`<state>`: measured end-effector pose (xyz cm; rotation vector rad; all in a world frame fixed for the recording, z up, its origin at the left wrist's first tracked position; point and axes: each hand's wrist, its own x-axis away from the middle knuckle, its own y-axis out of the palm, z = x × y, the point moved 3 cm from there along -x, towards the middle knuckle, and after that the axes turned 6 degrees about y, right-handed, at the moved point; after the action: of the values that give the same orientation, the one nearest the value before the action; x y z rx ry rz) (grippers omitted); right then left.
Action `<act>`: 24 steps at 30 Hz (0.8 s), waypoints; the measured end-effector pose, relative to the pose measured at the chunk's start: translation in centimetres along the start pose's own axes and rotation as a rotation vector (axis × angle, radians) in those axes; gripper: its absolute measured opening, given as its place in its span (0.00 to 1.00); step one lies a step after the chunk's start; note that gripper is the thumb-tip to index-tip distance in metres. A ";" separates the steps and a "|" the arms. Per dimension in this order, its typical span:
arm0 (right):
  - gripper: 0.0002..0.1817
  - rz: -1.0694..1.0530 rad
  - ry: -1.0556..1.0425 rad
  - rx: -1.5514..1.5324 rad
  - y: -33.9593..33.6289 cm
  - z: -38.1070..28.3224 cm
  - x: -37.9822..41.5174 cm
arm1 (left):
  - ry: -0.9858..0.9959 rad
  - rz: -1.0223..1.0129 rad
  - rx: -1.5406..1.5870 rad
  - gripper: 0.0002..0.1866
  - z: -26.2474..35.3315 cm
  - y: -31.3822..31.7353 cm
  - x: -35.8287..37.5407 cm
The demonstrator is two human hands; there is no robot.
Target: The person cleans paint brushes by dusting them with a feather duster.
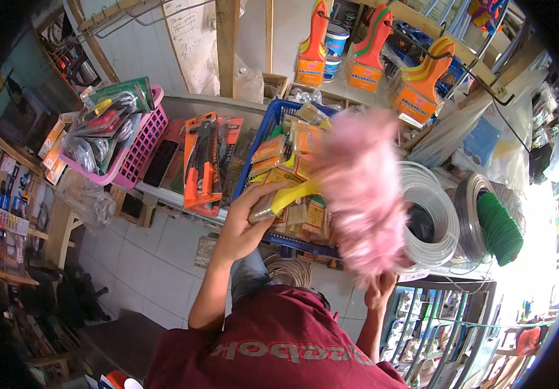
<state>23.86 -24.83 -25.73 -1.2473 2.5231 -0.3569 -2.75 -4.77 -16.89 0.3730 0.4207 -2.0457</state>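
My left hand (245, 223) is closed around a paintbrush (292, 194) with a yellow handle, above the near side of a blue basket (245, 174). The brush's bristle end lies by my fingers, and its handle points right towards a fluffy pink duster (364, 194). The duster is blurred by motion and covers the basket's right part. My right hand (381, 290) is at the duster's lower end, fingers curled around it; its handle is hidden. Several packaged brushes (308, 138) with orange and yellow wrappers fill the basket.
Left of the basket lie an orange-handled tool (203, 162) in packaging and a pink basket (156, 123) of packets. Coils of clear hose (445, 223) and a green cord roll (498, 227) stand right. Paintbrushes (365, 55) hang from hooks ahead. Below is a tiled floor (136, 272).
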 end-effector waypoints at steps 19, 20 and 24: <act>0.15 -0.341 0.008 0.009 0.0 -3.6 -0.3 | -0.140 0.155 0.770 0.23 -3.8 -1.5 1.4; 0.13 -0.333 0.132 0.075 0.3 -3.5 -0.2 | -0.141 0.145 0.782 0.23 -4.3 -1.8 1.6; 0.12 -0.020 0.265 -0.186 -0.4 0.2 -0.4 | -0.076 0.262 0.515 0.19 -2.2 -1.5 0.8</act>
<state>24.46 -24.74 -25.76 -1.3746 2.8240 -0.3162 -4.25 -3.75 -19.04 0.6209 -0.2039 -1.8813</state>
